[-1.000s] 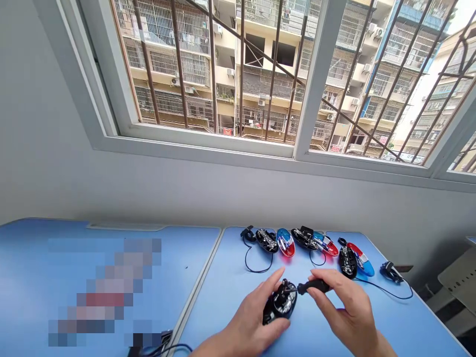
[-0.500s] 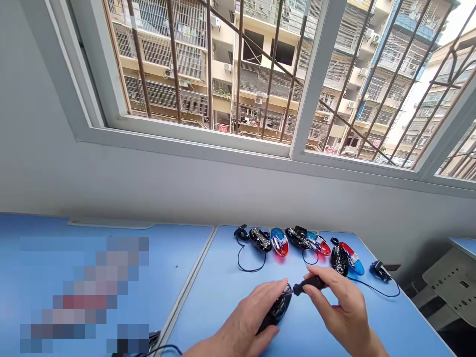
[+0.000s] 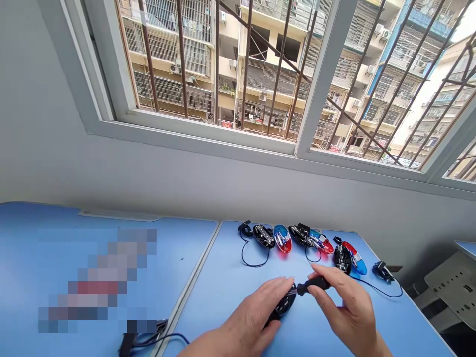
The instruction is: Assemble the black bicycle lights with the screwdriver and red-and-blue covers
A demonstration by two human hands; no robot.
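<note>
My left hand (image 3: 251, 315) is closed around a black oval housing (image 3: 285, 303), holding it against the blue table; the palm and fingers hide much of it. In my right hand (image 3: 351, 305) is a screwdriver (image 3: 314, 284) with a black handle, pinched between thumb and fingers. Its thin shaft points left and meets the upper end of the housing, beside my left fingertips. The exact spot where the tip sits is too small to make out.
Along the table's back lie black oval housings (image 3: 264, 236) with cables and red-and-blue clear covers (image 3: 283, 239). A cable with a black end piece (image 3: 383, 271) lies at right. On the left table (image 3: 33, 248) is a blurred-out area, with a black cabled item (image 3: 128, 342) near the seam.
The whole view has shifted a little, so the scene sits slightly further right. Both hands keep nearly the same pose, with the screwdriver still against the housing.
</note>
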